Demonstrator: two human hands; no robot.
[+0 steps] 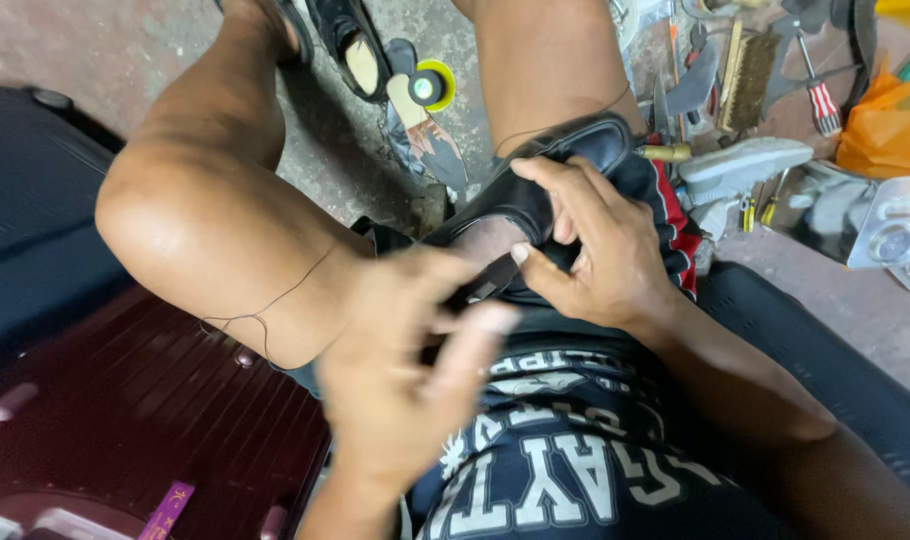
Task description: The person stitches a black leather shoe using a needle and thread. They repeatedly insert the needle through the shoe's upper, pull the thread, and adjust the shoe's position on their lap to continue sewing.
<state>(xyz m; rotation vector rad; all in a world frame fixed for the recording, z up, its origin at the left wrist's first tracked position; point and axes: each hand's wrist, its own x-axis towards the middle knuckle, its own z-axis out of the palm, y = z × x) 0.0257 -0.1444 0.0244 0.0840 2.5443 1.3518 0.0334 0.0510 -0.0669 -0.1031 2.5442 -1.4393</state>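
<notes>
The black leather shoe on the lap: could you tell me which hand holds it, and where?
The right hand grips the black shoe at its opening rim, thumb inside. The left hand is blurred at its heel end; its grip cannot be told.

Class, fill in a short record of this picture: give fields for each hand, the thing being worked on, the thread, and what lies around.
Left hand: blurred, at the shoe's heel end
Right hand: grips the black shoe on the lap
Thread: thin, dark, draped over the knee
Floor: brush, screwdriver, grey sole, orange bag
Left side: maroon suitcase
</notes>
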